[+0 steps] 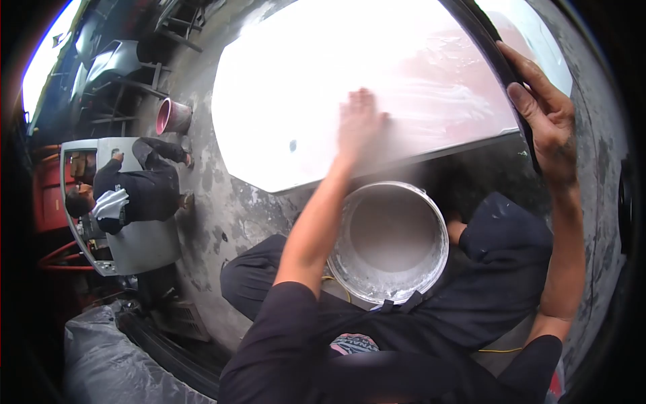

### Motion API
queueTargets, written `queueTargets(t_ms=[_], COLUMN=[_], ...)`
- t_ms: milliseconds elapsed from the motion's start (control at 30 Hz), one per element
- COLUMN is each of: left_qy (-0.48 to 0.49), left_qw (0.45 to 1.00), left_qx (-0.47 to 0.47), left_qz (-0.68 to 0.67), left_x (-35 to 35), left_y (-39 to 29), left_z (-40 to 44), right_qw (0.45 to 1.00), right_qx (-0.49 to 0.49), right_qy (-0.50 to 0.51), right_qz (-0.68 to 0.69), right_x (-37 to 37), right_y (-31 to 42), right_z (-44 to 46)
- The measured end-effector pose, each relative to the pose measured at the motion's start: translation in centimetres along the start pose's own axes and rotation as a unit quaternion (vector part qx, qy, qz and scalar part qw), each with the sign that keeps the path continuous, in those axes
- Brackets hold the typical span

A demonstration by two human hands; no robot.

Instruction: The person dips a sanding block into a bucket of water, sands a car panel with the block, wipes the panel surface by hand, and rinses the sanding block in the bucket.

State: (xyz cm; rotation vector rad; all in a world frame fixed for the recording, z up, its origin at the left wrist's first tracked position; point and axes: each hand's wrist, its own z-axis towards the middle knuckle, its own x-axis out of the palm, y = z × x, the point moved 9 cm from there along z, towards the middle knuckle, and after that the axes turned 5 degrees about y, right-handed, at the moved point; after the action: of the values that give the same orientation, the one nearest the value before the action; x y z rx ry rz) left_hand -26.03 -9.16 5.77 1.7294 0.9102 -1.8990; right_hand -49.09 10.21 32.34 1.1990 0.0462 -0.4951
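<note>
A large car door (pixel 289 87) lies in front of me, glaring white, with a wet, pinkish, streaky area toward its right. My left hand (pixel 361 124) rests flat on its surface, fingers stretched out and somewhat blurred; whether anything is under the palm is hidden. At the right, my right hand (pixel 548 118) is closed around the door's dark frame edge (pixel 494 57), thumb on the near side. Between my legs, just below the door, stands a round bucket (pixel 342 259) with a smeared rim and cloudy greyish liquid (pixel 393 229) inside.
To the left, another person (pixel 145 192) in dark clothes crouches against a grey car door (pixel 145 249). A pink bucket (pixel 175 116) stands on the stained concrete floor (pixel 208 195). Metal stands (pixel 145 87) are at upper left, and plastic sheeting (pixel 108 357) lies at lower left.
</note>
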Motion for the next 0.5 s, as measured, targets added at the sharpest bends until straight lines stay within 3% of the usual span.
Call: queueTargets(t_ms=[100, 167, 233, 333, 400, 500], left_qy=[0.038, 0.052, 0.03, 0.027, 0.02, 0.024], left_qw=[0.982, 0.969, 0.955, 0.945, 0.972, 0.996], left_qx=[-0.181, -0.238, -0.291, -0.321, -0.23, -0.028], left_qz=[-0.039, -0.039, -0.057, -0.048, -0.05, -0.079], left_x=[-0.4, -2.2, -2.9, -2.3, -1.0, -0.1], left_y=[13.7, 19.0, 21.2, 18.2, 13.3, -0.5], left_z=[-1.7, -2.2, -1.6, 0.5, 3.3, 5.8], right_qw=[0.997, 0.997, 0.996, 0.99, 0.992, 0.996], right_qx=[0.023, 0.025, 0.032, 0.014, 0.012, 0.032], right_qy=[-0.01, -0.011, -0.003, 0.014, 0.029, 0.04], right_qz=[-0.069, -0.076, -0.08, -0.142, -0.118, -0.078], right_x=[-1.0, -1.4, -1.4, -0.5, 0.7, 2.4], right_y=[-0.3, -0.4, -0.7, -0.6, -0.5, -0.5], right_z=[-0.2, 0.1, 0.3, 1.3, 2.0, 2.7])
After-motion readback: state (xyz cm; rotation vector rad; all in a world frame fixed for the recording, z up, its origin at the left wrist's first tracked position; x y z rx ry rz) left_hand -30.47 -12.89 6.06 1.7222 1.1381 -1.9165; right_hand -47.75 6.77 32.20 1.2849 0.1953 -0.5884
